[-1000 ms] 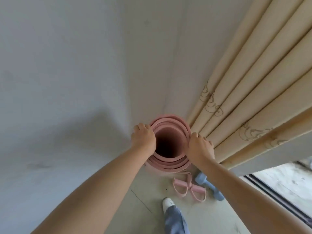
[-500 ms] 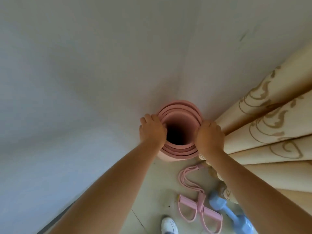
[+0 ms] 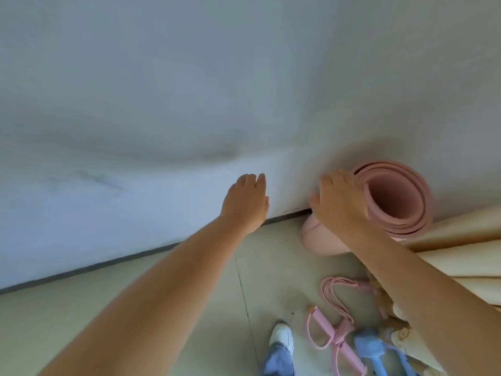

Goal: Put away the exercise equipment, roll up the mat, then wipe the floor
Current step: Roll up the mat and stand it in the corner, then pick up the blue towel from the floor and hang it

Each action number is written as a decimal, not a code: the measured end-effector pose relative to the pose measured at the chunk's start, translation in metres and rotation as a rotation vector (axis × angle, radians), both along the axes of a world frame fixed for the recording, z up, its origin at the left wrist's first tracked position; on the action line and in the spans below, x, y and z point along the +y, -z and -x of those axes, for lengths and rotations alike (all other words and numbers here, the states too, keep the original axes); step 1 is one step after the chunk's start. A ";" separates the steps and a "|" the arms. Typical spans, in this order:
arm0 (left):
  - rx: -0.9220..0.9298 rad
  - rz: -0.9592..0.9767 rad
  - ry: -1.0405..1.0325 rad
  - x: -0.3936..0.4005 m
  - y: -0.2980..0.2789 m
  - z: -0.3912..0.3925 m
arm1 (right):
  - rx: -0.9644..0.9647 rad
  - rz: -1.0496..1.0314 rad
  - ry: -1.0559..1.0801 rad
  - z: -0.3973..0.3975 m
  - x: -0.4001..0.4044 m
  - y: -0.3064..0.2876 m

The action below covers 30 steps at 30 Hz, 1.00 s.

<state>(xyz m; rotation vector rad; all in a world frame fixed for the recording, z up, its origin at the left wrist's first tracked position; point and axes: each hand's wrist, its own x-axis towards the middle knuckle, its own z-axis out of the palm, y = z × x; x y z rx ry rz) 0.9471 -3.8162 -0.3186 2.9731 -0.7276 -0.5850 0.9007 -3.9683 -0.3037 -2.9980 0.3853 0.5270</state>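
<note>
Tiled floor (image 3: 189,308): rolled mat (image 3: 325,240) upright, pull rope (image 3: 336,332), dumbbell (image 3: 371,351).

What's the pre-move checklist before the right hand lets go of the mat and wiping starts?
1. Mat rolled: ok, coils visible at its top end.
2. Mat standing in the corner against the wall: ok, though its base is partly hidden.
3. Right hand steadying the mat: ok, fingers on its rim.
4. Left hand free: ok, open, holding nothing.
5. Equipment put away: not ok, pink resistance band and blue dumbbell lie on the floor.
6. Wiping cloth to hand: cannot tell, none in view.
</note>
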 end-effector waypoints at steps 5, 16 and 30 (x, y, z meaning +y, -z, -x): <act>-0.125 -0.111 -0.264 0.219 -0.047 0.057 | -0.088 -0.105 -0.439 0.003 0.201 -0.040; -0.141 -0.304 -0.945 0.635 -0.153 0.398 | -0.150 -0.264 -1.165 0.209 0.665 -0.151; -0.040 -0.355 -1.526 0.973 -0.188 0.632 | -0.053 -0.297 -1.720 0.407 1.089 -0.163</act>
